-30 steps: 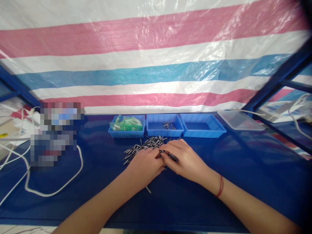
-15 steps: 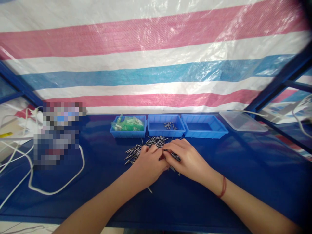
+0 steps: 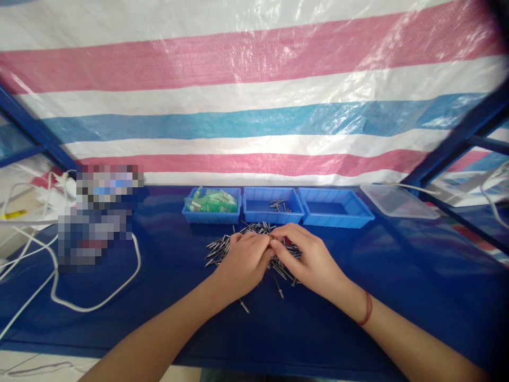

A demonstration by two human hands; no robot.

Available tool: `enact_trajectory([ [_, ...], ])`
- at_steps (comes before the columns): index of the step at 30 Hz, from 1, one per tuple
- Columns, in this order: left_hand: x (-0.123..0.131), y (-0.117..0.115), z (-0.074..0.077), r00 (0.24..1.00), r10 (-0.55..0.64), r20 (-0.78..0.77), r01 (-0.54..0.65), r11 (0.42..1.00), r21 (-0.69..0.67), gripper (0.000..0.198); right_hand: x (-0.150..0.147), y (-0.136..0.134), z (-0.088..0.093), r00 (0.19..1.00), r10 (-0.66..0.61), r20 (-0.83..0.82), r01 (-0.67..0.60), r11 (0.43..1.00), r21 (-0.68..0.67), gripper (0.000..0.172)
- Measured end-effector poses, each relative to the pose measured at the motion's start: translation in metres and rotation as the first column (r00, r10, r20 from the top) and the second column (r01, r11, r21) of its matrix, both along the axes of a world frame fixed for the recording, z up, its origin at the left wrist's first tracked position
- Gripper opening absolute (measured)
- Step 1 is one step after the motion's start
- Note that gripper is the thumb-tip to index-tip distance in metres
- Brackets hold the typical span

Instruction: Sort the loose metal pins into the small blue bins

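A loose pile of metal pop rivets (image 3: 217,249) lies on the blue table, partly covered by both hands. My left hand (image 3: 248,260) rests over the middle of the pile with its fingers curled. My right hand (image 3: 304,254), with a red cord at the wrist, meets it from the right, thumb and forefinger pinched together against the left fingertips. Whatever sits between the fingertips is too small and hidden to make out. One single rivet (image 3: 280,291) lies just in front of the pile, and another rivet (image 3: 244,306) is below my left wrist.
Behind the pile stand three blue bins: the left bin (image 3: 210,217) with green plastic bags, the middle bin (image 3: 274,216) with a few rivets, and the right bin (image 3: 338,218). A clear lid (image 3: 400,201) lies at right. White cable (image 3: 137,260) loops at left.
Both hands have shifted slightly, and my right fingers have drawn together with the left fingertips. More rivets show under my right hand, and a single one is now visible in front.
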State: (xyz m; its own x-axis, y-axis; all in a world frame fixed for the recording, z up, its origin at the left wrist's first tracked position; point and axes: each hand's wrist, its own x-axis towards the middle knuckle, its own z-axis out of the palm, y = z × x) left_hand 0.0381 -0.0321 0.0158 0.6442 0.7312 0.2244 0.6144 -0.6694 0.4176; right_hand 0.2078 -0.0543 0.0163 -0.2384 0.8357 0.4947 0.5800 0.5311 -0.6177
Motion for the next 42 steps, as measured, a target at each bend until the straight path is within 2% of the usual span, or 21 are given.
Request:
enact_trajectory([
  [4, -0.001, 0.005, 0.002, 0.99, 0.028, 0.138, -0.018, 0.997, -0.074, 0.018, -0.001, 0.0, -0.002, 0.998, -0.019, -0.057, 0.013, 0.994, -0.109, 0.012],
  [10, 0.001, 0.006, -0.001, 0.945, 0.091, 0.315, -0.053, 0.99, -0.127, 0.014, 0.0, 0.003, -0.005, 0.979, -0.004, -0.206, -0.048, 0.968, -0.246, 0.019],
  [14, 0.005, 0.005, -0.005, 0.852, 0.2, 0.485, -0.065, 0.958, -0.281, 0.014, 0.001, 0.007, -0.01, 0.938, 0.026, -0.345, -0.14, 0.94, -0.311, 0.022],
  [18, 0.009, 0.007, -0.011, 0.737, 0.316, 0.597, -0.016, 0.891, -0.453, 0.023, -0.001, 0.008, -0.008, 0.884, -0.027, -0.466, -0.167, 0.914, -0.37, 0.028],
  [21, 0.009, 0.007, -0.012, 0.675, 0.357, 0.646, 0.032, 0.86, -0.509, 0.023, -0.002, 0.007, -0.002, 0.835, -0.049, -0.548, -0.229, 0.875, -0.427, 0.03],
  [27, 0.006, 0.006, -0.009, 0.695, 0.343, 0.631, 0.032, 0.863, -0.505, 0.017, -0.003, 0.005, 0.0, 0.784, -0.097, -0.613, -0.316, 0.788, -0.529, 0.028],
  [31, 0.006, 0.006, -0.009, 0.725, 0.339, 0.599, -0.023, 0.882, -0.471, 0.019, -0.005, 0.004, -0.002, 0.802, -0.072, -0.593, -0.355, 0.74, -0.571, 0.034],
  [34, 0.005, 0.007, -0.011, 0.736, 0.331, 0.59, -0.024, 0.884, -0.466, 0.022, -0.005, 0.003, -0.001, 0.814, -0.049, -0.579, -0.361, 0.738, -0.57, 0.038],
  [42, 0.003, 0.009, -0.006, 0.747, 0.322, 0.581, -0.008, 0.879, -0.477, 0.023, -0.004, 0.004, -0.004, 0.797, -0.094, -0.597, -0.335, 0.754, -0.565, 0.037],
])
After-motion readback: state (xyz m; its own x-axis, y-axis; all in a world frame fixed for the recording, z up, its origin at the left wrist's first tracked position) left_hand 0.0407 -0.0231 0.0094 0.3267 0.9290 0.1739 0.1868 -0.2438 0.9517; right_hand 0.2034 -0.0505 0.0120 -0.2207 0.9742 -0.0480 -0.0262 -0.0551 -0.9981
